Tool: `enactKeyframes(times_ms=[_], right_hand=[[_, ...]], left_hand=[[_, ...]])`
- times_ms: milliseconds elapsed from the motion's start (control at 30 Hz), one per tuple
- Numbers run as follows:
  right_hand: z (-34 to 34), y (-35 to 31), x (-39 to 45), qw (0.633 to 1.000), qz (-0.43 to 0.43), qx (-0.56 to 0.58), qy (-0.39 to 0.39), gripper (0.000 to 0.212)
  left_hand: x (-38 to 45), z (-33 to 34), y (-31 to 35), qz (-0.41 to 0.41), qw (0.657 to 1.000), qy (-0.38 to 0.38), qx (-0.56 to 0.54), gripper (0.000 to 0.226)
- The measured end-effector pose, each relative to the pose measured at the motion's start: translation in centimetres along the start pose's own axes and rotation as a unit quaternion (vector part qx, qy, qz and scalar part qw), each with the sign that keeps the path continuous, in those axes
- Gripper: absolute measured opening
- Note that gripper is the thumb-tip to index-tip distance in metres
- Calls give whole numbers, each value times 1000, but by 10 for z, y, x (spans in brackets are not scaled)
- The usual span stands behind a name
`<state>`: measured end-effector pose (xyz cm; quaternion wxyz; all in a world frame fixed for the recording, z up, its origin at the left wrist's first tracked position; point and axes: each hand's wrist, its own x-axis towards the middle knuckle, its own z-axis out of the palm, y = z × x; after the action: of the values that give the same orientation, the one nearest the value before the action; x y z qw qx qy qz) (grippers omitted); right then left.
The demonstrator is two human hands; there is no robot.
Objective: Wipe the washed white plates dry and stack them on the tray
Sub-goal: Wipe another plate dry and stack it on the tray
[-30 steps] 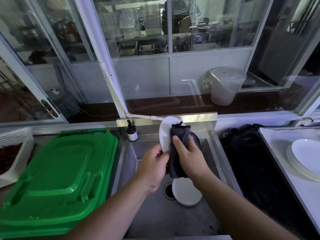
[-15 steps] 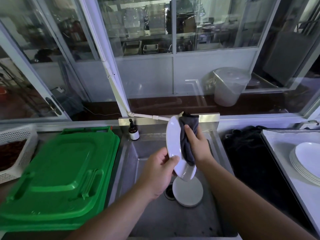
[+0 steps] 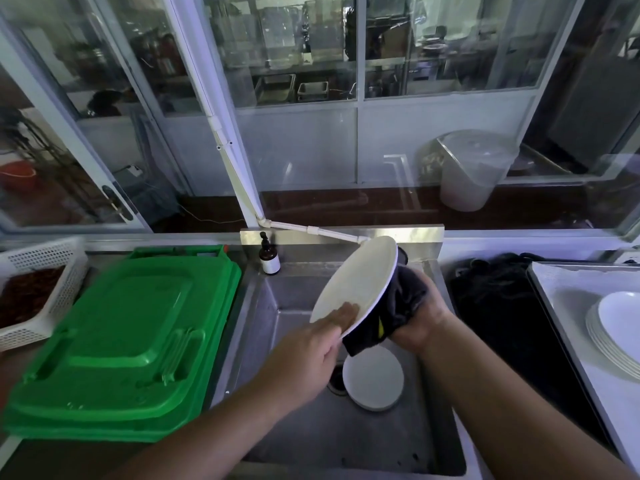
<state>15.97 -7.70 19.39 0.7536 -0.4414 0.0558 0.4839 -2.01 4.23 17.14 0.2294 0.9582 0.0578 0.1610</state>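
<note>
1. Thumb of left hand [image 3: 311, 348] lies on the face of the plate [image 3: 360, 282] and pinches its near rim; right hand [image 3: 420, 317] grips the dark cloth [image 3: 391, 313] against the plate's back.
2. Plate's tilted over the sink [image 3: 294, 292].
3. Advice: rotate the plate w/ left hand, wipe rim to centre.
4. Stack [image 3: 613, 334] on tray [image 3: 561, 292], far right.

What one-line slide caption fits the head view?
Left hand tilts a white plate over the sink while the right hand wipes its back with a dark cloth.
</note>
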Motion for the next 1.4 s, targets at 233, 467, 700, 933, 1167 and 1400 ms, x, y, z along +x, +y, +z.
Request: enactKeyframes(times_ms=[233, 467, 700, 933, 1167, 1400], right_hand=[[-35, -40, -5, 999, 6, -21, -42, 40], [-59, -30, -16, 997, 26, -71, -29, 21], [-77, 6, 0, 998, -14, -52, -9, 45], [-68, 40, -19, 998, -51, -11, 27, 58], [-70, 83, -33, 996, -65, -2, 66, 58], [-69, 115, -77, 981, -130, 85, 111, 71]], left_hand=[[2, -5, -17, 100, 983, -69, 141, 78], [3, -4, -23, 158, 959, -80, 223, 65], [-7, -9, -23, -50, 999, -11, 11, 70], [3, -13, -35, -335, 904, 63, -257, 37], [4, -27, -61, -433, 746, 43, -504, 18], [4, -10, -60, -406, 750, -28, -521, 22]])
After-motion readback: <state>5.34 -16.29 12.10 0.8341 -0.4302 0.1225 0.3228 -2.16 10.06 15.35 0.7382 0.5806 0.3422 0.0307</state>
